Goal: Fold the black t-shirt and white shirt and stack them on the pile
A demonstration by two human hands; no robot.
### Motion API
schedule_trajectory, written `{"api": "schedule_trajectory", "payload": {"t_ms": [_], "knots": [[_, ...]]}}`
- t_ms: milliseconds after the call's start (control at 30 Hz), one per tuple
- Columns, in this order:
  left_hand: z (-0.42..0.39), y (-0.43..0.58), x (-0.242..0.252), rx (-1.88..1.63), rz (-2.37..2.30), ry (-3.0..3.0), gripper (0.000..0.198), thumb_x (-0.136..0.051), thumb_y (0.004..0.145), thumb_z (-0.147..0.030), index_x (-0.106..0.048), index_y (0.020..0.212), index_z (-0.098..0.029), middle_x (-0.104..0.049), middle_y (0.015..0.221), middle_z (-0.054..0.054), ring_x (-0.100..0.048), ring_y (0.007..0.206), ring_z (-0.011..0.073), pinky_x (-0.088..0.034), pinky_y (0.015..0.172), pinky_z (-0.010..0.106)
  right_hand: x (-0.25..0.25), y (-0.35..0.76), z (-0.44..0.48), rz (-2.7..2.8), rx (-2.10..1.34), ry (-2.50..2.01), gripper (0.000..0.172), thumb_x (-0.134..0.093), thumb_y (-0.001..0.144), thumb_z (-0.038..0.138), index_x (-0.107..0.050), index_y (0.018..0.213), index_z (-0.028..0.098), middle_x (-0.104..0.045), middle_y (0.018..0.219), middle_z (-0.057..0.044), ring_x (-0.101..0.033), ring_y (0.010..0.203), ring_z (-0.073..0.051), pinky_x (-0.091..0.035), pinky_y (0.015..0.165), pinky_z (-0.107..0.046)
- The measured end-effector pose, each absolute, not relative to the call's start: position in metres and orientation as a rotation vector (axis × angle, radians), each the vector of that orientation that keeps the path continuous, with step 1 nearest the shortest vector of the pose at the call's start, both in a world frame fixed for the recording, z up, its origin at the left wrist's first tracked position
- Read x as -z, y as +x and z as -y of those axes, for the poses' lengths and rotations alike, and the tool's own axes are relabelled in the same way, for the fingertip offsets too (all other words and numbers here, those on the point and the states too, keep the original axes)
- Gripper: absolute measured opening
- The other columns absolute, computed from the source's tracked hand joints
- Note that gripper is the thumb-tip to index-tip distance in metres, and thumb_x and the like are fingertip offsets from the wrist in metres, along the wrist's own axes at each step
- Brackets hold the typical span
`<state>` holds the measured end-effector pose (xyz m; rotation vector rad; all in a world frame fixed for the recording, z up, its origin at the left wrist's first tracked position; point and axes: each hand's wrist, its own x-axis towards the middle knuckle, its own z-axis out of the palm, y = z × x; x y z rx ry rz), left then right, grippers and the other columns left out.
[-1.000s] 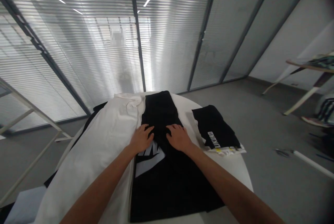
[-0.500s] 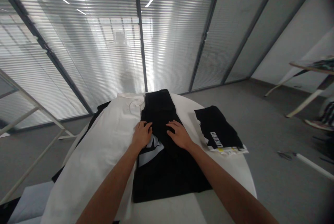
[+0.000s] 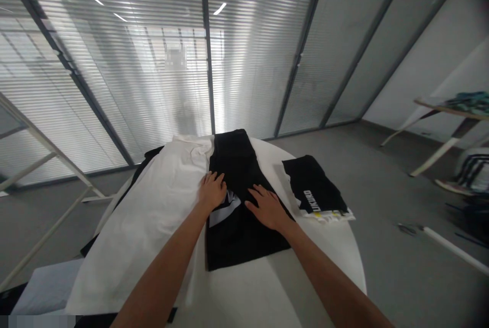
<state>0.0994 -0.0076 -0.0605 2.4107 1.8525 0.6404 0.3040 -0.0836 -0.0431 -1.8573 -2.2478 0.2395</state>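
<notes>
A black garment with a white logo (image 3: 239, 200) lies lengthwise on a round white table (image 3: 305, 262). My left hand (image 3: 212, 191) rests flat on the garment's left edge, fingers spread, partly over the logo. My right hand (image 3: 267, 207) lies flat on its right side, fingers apart. Neither hand grips the cloth. A large white garment (image 3: 153, 216) is spread over the table's left half, touching the black one.
A folded black garment with white lettering (image 3: 316, 191) sits on a small stack at the table's right edge. Glass walls with blinds stand behind. A white frame (image 3: 42, 165) is at the left, a desk (image 3: 451, 114) at the right, and a white pole (image 3: 454, 249) lies on the floor.
The black garment has slid away from me across the table under both flat hands, and bare tabletop now shows at its near end. My right hand has come a little nearer to me.
</notes>
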Motion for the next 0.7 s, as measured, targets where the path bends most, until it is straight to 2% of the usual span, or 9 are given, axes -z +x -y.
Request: {"api": "schedule_trajectory", "payload": {"t_ms": [100,233,400,567,700], "knots": [[0.032,0.095,0.056,-0.64,-1.744,2.495,0.049,-0.05,0.087,-0.026,-0.05,0.136,-0.024,-0.051,0.134,0.011,-0.042,0.129,0.0268,-0.03,0.109,0.046,0.041,0.309,0.09,2.203,-0.127,-1.844,0.046,-0.048,0.091,0.04,-0.055,0.131,0.021,-0.047,0.142,-0.009,-0.037,0.133,-0.025,-0.026,0.107,-0.04],[0.068,0.09,0.055,-0.587,-1.569,2.566,0.05,-0.051,0.085,-0.023,-0.05,0.135,-0.025,-0.054,0.127,0.01,-0.047,0.122,0.0247,-0.036,0.106,0.042,0.032,0.309,0.101,2.169,-0.003,-1.879,0.037,-0.054,0.087,0.035,-0.061,0.121,0.024,-0.057,0.123,-0.01,-0.049,0.114,-0.026,-0.033,0.097,-0.04],[0.081,0.089,0.058,-0.573,-1.558,2.574,0.04,-0.044,0.09,-0.026,-0.053,0.13,-0.024,-0.051,0.134,0.009,-0.038,0.132,0.0251,-0.029,0.111,0.046,0.034,0.302,0.101,2.167,0.033,-1.981,0.032,-0.053,0.087,0.033,-0.062,0.116,0.022,-0.058,0.111,-0.012,-0.05,0.106,-0.028,-0.035,0.09,-0.041],[0.075,0.089,0.057,-0.56,-1.582,2.579,0.038,-0.045,0.091,-0.029,-0.055,0.127,-0.026,-0.052,0.133,0.008,-0.041,0.129,0.0247,-0.032,0.108,0.045,0.036,0.3,0.095,2.174,0.035,-1.921,0.024,-0.051,0.089,0.026,-0.066,0.107,0.024,-0.059,0.107,-0.009,-0.051,0.103,-0.026,-0.035,0.091,-0.039],[0.075,0.09,0.056,-0.57,-1.593,2.592,0.038,-0.045,0.09,-0.028,-0.055,0.126,-0.026,-0.053,0.132,0.008,-0.043,0.127,0.0251,-0.033,0.106,0.044,0.031,0.298,0.097,2.154,-0.022,-1.788,0.026,-0.045,0.091,0.022,-0.066,0.107,0.024,-0.061,0.104,-0.008,-0.055,0.099,-0.022,-0.039,0.089,-0.034]]}}
